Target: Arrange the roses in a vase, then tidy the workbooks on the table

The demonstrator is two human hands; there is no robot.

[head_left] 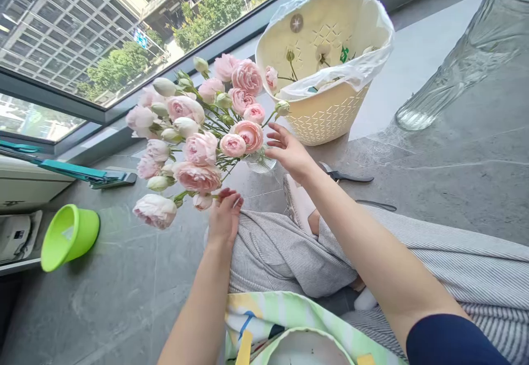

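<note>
The left hand (223,214) and right hand (290,153) flank the lower part of the bouquet (201,147), the left just below it and the right beside it. The blooms are full and round, with layered, ruffled petals in pale and deeper pink, among smooth, closed, egg-shaped buds on thin green stems. The stems gather into a small, clear, ribbed glass vase (261,162) under the bouquet's right side. Up and to the right of the bouquet stands a cream basket (322,117), pierced with a lattice of slits and lined with crinkled, translucent plastic (372,70); cut stems and a pink bloom lie in it. Well to its right is a tall, fluted glass vase (458,56); well to its left, a glossy lime-green bucket (68,238) sits on the grey floor tiles (136,288). The right hand is fairly wide, fingers parted and slightly bent near the small vase; the left is loosely curled near a bud. Whether either hand touches glass or stem cannot be told.
</note>
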